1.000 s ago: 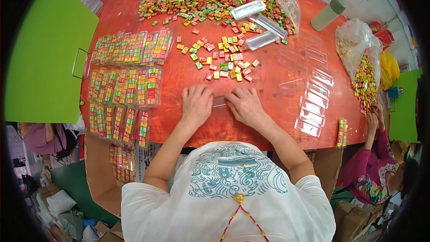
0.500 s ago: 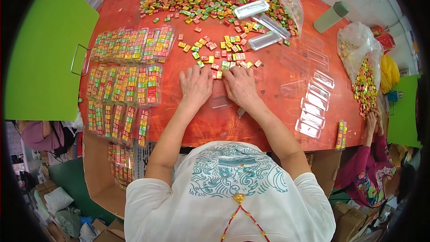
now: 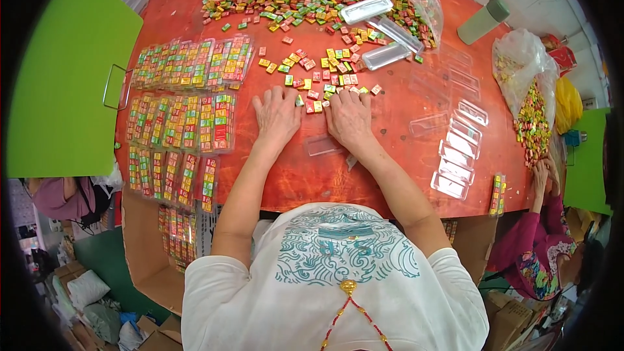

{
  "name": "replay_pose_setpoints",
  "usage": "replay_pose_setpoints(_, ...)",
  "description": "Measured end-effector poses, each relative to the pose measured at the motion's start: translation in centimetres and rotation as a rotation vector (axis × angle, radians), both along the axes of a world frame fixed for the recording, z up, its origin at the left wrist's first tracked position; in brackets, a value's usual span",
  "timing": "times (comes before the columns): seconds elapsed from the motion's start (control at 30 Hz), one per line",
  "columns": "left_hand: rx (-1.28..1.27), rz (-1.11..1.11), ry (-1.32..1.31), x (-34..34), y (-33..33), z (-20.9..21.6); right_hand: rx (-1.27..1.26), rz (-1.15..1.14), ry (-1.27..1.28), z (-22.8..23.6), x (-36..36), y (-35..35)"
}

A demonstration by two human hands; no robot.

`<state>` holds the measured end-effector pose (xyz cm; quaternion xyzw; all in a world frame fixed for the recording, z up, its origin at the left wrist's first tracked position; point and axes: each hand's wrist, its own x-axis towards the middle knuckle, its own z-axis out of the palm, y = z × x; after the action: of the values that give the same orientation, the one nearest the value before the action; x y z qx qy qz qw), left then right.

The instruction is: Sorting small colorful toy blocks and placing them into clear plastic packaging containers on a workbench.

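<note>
Both hands at the small blocks (image 3: 314,106), clear tray (image 3: 323,145) close by

Head view. I find the left hand (image 3: 278,117) palm down on the red table (image 3: 400,185), fingers bent and slightly apart, thumb side toward a short cluster of red, yellow and green blocks. One block lies right at its fingertips. The right hand (image 3: 350,116) is also palm down, fingers curled, at the other end of the cluster. I cannot tell whether either grips a block, nor how tightly the fingers close.

The blocks sit between the two hands, with more scattered just beyond and a large heap (image 3: 292,1) at the far edge. The clear tray lies flat on the near side of the hands, nearest the right wrist.

Filled packs (image 3: 179,120) stand in rows to the left. Further clear trays (image 3: 456,162) overlap in a line to the right. A bottle (image 3: 484,21) stands at the far right. A co-worker's hand (image 3: 541,175) is beside another pile of blocks (image 3: 533,123).
</note>
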<state>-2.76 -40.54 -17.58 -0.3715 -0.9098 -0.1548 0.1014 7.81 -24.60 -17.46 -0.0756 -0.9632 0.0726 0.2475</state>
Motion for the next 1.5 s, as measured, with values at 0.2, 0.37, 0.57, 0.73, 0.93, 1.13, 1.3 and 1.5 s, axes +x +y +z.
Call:
replay_pose_setpoints(0.2,0.106,-0.113,-0.058,1.0,-0.5,0.5,-0.111,-0.018,0.021,-0.1,0.1,0.8)
replay_pose_setpoints(0.37,0.098,-0.147,-0.021,-1.0,0.8,0.7,0.058,0.013,-0.054,0.3,-1.1,2.0)
replay_pose_setpoints(0.57,0.078,-0.089,0.017,-2.8,1.4,0.6,0.038,-0.008,-0.101,0.8,-0.3,3.1)
replay_pose_setpoints(0.73,-0.018,-0.167,0.093,-3.3,2.2,1.0,-0.126,-0.092,-0.058,0.4,0.7,2.8)
replay_pose_setpoints(0.93,0.013,-0.097,0.088,-4.2,2.5,0.3,0.024,-0.027,0.003,0.5,0.6,1.0)
replay_pose_setpoints(1.13,0.128,-0.075,-0.063,-2.3,0.3,-0.1,0.074,-0.026,-0.036,1.0,0.5,1.5)
replay_pose_setpoints(1.3,0.195,0.01,-0.227,-0.2,-2.1,-0.2,0.075,-0.036,-0.084,1.5,0.6,1.7)
replay_pose_setpoints(1.5,-0.036,-0.007,-0.259,0.3,-4.5,2.8,0.015,-0.022,-0.1,2.0,1.5,2.1)
